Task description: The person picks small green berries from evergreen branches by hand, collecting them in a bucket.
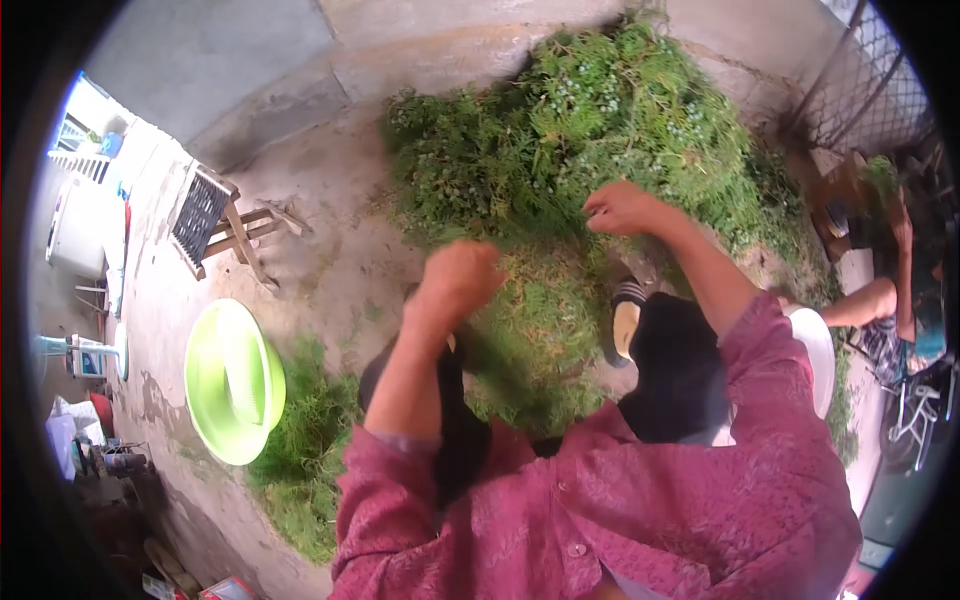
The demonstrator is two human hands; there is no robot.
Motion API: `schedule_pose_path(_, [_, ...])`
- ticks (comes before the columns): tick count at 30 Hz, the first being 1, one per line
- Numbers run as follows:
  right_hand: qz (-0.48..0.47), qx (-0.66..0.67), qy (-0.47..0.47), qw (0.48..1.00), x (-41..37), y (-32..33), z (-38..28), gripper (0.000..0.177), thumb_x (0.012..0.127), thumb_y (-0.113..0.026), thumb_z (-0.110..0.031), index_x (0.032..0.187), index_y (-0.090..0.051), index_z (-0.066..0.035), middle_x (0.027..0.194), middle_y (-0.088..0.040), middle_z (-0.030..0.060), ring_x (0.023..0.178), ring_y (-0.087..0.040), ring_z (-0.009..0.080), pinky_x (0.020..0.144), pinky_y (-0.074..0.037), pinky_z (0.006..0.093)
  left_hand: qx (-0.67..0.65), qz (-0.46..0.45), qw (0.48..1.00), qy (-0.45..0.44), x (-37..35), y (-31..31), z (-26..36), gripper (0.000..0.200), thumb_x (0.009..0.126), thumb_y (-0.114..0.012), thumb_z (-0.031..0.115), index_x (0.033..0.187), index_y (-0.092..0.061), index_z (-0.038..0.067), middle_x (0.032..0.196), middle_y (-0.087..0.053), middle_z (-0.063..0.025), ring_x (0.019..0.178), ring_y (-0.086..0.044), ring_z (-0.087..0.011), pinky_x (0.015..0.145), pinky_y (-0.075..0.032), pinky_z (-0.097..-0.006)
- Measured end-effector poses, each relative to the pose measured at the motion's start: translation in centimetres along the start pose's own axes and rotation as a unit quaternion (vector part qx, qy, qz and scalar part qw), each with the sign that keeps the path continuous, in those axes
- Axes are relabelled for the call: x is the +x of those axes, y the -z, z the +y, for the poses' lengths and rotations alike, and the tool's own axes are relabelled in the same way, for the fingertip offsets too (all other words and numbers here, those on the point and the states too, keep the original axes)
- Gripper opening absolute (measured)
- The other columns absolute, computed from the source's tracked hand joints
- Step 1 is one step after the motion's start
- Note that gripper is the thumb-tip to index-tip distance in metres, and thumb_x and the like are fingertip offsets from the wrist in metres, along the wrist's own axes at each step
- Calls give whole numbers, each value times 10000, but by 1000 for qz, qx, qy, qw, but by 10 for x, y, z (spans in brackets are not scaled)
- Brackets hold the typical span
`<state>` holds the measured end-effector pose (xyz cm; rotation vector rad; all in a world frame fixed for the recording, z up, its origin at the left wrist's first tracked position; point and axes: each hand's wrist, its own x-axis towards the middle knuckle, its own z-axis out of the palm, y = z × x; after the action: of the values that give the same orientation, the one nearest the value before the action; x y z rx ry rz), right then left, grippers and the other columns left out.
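Observation:
A large heap of green conifer branches (600, 110) with small pale bluish cones lies against the wall. At its front edge is my right hand (628, 210), fingers bent and drawn together; whatever is in them cannot be made out. My left hand (462, 278) hovers lower and to the left, closed like a fist and a little blurred, its fingers turned away from view. Loose green sprigs (545, 320) cover the ground between my feet, beneath both hands.
A light-green plastic basin (232, 380) stands at the left, beside another pile of green sprigs (305, 460). Behind it is a small wooden stool (215, 220) with a dark woven seat. Another person (895, 290) sits at the far right, near a wire-mesh fence (865, 80).

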<state>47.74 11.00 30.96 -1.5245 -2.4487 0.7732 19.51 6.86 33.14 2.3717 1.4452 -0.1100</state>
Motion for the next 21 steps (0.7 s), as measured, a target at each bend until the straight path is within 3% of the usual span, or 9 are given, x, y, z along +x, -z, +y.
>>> schedule_pose_path(2, [-84, -21, 1, 996, 51, -24, 16, 348, 680, -550, -302, 879, -626, -28, 855, -622, 145, 774, -587, 284, 675, -463, 380, 84, -51, 995, -8, -10, -21, -10, 200, 726, -559, 213, 820, -595, 40, 815, -608, -174, 762, -596, -315, 650, -486, -408])
schedule_pose_path(3, [-92, -19, 4, 996, 73, -38, 20, 348, 680, -550, -302, 879, -626, -28, 855, -622, 145, 774, -587, 284, 675, -463, 380, 80, -176, 981, 10, -11, 3, 5, 190, 724, -561, 196, 823, -579, 35, 796, -604, -172, 734, -602, -309, 621, -490, -402])
schedule_pose_path(6, [-81, 11, 11, 997, 137, -82, 33, 307, 687, -556, -289, 852, -644, -45, 843, -626, 135, 786, -588, 277, 660, -460, 385, -52, -25, 993, -103, -9, -8, 11, 199, 736, -568, 200, 822, -536, 23, 781, -577, -145, 750, -584, -317, 631, -479, -409])
schedule_pose_path(8, [-101, 41, -69, 992, 177, -121, 45, 284, 733, -544, -282, 862, -656, -55, 849, -626, 139, 794, -586, 295, 648, -458, 397, -76, 2, 986, -146, -10, -7, 12, 193, 740, -560, 197, 811, -499, 28, 738, -541, -133, 736, -566, -299, 632, -460, -406])
schedule_pose_path(11, [36, 41, -109, 993, 213, -188, 60, 282, 771, -539, -282, 842, -647, -31, 810, -618, 148, 761, -577, 307, 628, -442, 402, -18, 20, 992, -126, -11, -13, 7, 147, 709, -554, 144, 786, -498, 32, 713, -531, -114, 701, -561, -267, 593, -446, -371])
schedule_pose_path(15, [82, -10, -189, 979, 246, -230, 67, 282, 787, -530, -268, 782, -642, -9, 799, -604, 178, 753, -576, 324, 636, -443, 421, 26, 19, 992, -118, -8, -7, 5, 137, 666, -536, 83, 788, -507, 29, 701, -522, -85, 678, -548, -226, 564, -418, -330])
schedule_pose_path(17, [-165, 15, -307, 937, 265, -222, 67, 278, 783, -518, -237, 711, -626, 8, 786, -593, 191, 723, -567, 349, 648, -442, 434, 2, 18, 991, -136, -8, -4, 4, 152, 664, -529, 76, 803, -519, 15, 704, -521, -82, 683, -546, -217, 570, -412, -326])
schedule_pose_path(18, [-175, 16, -302, 937, 265, -225, 67, 278, 783, -518, -237, 711, -626, 8, 786, -593, 191, 723, -567, 349, 648, -442, 434, -2, 13, 992, -126, -9, -5, 4, 152, 664, -529, 76, 803, -519, 15, 704, -521, -82, 683, -546, -217, 570, -412, -326])
schedule_pose_path(21, [-10, 46, -262, 964, 256, -213, 76, 276, 749, -507, -226, 636, -572, 18, 711, -572, 182, 626, -524, 358, 641, -420, 447, -6, 1, 993, -121, -9, -6, 6, 152, 667, -525, 78, 803, -525, 9, 706, -520, -82, 679, -544, -214, 569, -410, -325])
